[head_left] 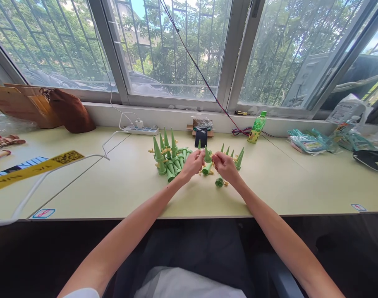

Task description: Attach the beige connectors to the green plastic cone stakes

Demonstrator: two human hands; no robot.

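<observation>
A small green plastic cone point(208, 155) is held above the table between my two hands. My left hand point(193, 164) is closed, its thumb and fingers pinching the cone's left side. On the other side my right hand point(226, 166) is closed too, fingertips pressed together close to the cone; whatever they pinch is too small to make out. Beneath the hands lies a green tube point(206, 169) with yellow bits around it. A short green ring-like piece point(219, 182) with a yellow peg rests nearer the front edge.
Left of my hands stand several green cone-topped pieces point(159, 156), with green tubes beside them. More green cones point(239, 158) stand on the right. Behind are a phone point(201, 137), a green bottle point(257, 127) and a power strip point(142, 130). Bagged items point(309, 141) lie far right.
</observation>
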